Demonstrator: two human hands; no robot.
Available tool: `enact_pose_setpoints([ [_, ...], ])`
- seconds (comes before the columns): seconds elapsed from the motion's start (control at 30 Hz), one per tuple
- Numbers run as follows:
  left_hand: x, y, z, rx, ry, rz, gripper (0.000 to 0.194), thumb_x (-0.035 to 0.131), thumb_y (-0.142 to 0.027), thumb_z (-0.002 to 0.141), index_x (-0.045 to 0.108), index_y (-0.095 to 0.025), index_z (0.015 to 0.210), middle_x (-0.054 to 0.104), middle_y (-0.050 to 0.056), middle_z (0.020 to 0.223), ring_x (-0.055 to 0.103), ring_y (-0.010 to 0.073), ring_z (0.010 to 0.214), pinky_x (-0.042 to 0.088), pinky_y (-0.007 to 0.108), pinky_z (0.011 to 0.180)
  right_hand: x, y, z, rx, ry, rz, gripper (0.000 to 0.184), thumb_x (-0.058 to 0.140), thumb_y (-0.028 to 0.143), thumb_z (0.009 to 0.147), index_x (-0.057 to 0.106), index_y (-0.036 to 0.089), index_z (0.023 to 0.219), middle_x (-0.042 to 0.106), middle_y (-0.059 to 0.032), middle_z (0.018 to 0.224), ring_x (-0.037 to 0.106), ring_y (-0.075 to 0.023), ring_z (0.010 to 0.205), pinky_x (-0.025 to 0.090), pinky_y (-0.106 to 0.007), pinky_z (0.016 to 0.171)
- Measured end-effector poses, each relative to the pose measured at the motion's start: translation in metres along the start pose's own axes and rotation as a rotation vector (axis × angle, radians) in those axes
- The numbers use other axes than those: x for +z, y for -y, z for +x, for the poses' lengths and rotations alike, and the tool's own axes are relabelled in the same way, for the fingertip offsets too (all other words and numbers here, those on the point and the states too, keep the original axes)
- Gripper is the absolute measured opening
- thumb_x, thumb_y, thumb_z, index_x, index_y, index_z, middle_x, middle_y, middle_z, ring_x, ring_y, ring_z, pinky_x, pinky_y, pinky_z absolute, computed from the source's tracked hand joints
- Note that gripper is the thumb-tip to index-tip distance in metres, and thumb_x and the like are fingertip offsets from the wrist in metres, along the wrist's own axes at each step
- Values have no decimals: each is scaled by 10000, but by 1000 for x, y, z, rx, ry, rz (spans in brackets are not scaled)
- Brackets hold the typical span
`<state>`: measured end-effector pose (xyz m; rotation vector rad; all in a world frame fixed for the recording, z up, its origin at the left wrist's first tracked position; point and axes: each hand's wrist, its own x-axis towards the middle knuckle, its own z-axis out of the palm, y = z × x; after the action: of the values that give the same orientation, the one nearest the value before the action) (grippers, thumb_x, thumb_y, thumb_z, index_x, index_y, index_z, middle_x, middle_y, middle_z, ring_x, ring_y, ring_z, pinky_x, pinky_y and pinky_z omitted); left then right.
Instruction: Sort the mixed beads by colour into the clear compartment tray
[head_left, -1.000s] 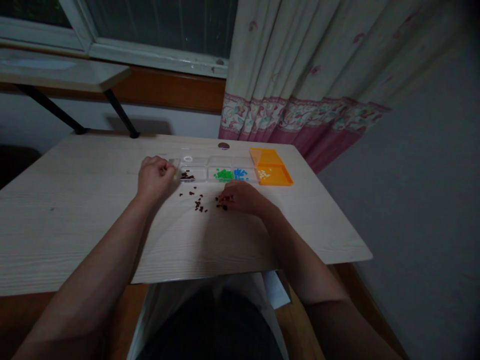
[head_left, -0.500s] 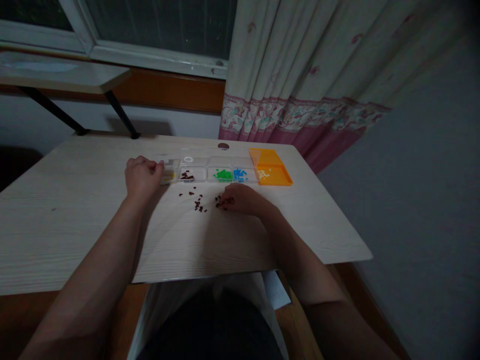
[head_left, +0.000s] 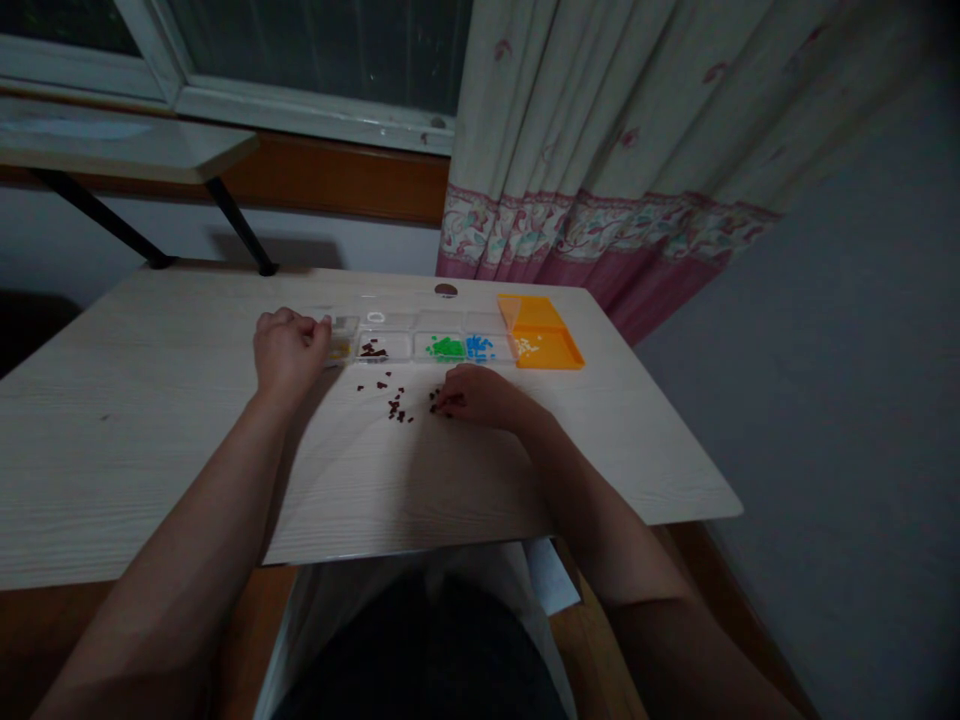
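Note:
A clear compartment box (head_left: 397, 322) lies at the far middle of the wooden table (head_left: 150, 430). Its cells hold dark brown beads (head_left: 373, 350), green beads (head_left: 447, 348) and blue beads (head_left: 480, 347). Loose dark beads (head_left: 394, 400) are scattered on the table in front of it. My left hand (head_left: 286, 352) is curled into a loose fist against the box's left end. My right hand (head_left: 480, 393) rests on the table, fingertips pinched over a few dark beads at the right of the scatter.
An orange lid or tray (head_left: 541, 335) with a few pale beads lies at the box's right end. A patterned curtain (head_left: 600, 150) hangs behind the table's right corner. A second table (head_left: 112, 145) stands under the window at the back left.
My left hand has slid left from over the brown-bead cell to the box's left end. My right hand has stayed on the dark beads.

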<state>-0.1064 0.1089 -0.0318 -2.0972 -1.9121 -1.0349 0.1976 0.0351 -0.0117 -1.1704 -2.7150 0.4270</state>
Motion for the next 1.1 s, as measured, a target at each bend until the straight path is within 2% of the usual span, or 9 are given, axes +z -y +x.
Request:
enact_pose_setpoints([
  [0.1, 1, -16, -7, 55, -7, -88, 425, 476, -428, 941, 670, -155, 679, 561, 66, 749, 499, 226, 857, 406, 378, 872, -2, 2, 0, 26, -7, -11, 135, 694, 120, 809, 785, 178, 889, 702, -48, 828, 610, -154, 813, 429, -264, 797],
  [0.2, 3, -40, -19, 191, 41, -195, 433, 481, -430, 954, 664, -161, 669, 588, 63, 776, 506, 217, 857, 402, 377, 876, -3, 2, 0, 29, -40, -19, 119, 689, 132, 821, 781, 173, 884, 700, -48, 830, 604, -150, 808, 420, -262, 786],
  [0.37, 10, -69, -39, 469, 289, -455, 388, 503, -390, 965, 672, -181, 686, 598, 37, 774, 528, 185, 834, 398, 353, 853, -2, 0, 1, 6, -234, -35, 81, 689, 180, 846, 766, 184, 870, 660, -31, 776, 574, -156, 800, 386, -268, 764],
  [0.47, 15, -73, -43, 519, 400, -563, 335, 487, -386, 981, 715, -202, 817, 611, 27, 816, 541, 172, 836, 392, 351, 852, -1, 0, 3, -5, -368, -52, 98, 661, 213, 878, 759, 209, 876, 648, -30, 787, 561, -164, 821, 363, -277, 765],
  [0.6, 18, -73, -42, 467, 467, -684, 331, 487, -411, 975, 720, -205, 862, 618, 28, 827, 556, 166, 826, 409, 347, 838, 4, 2, 5, -41, -476, -48, 125, 639, 276, 911, 752, 222, 914, 651, -29, 798, 546, -166, 815, 345, -292, 769],
  [0.73, 15, -75, -40, 386, 536, -819, 337, 517, -447, 944, 719, -199, 838, 627, 44, 826, 572, 170, 813, 447, 332, 783, 9, 4, 6, -45, -518, -48, 164, 608, 329, 938, 746, 242, 948, 659, -28, 828, 538, -171, 839, 341, -304, 789],
  [0.93, 10, -78, -41, 184, 576, -959, 283, 596, -439, 871, 728, -201, 795, 610, 54, 827, 585, 173, 795, 477, 338, 766, 10, 13, 7, 24, -488, -46, 237, 531, 348, 977, 740, 238, 1006, 650, -53, 874, 532, -183, 864, 361, -317, 833],
  [1.1, 11, -77, -39, 120, 522, -952, 265, 638, -450, 820, 722, -203, 772, 616, 56, 829, 588, 184, 823, 480, 353, 816, 9, 14, 8, 56, -454, -56, 246, 520, 344, 981, 731, 244, 1057, 653, -63, 896, 533, -197, 894, 357, -321, 835],
])
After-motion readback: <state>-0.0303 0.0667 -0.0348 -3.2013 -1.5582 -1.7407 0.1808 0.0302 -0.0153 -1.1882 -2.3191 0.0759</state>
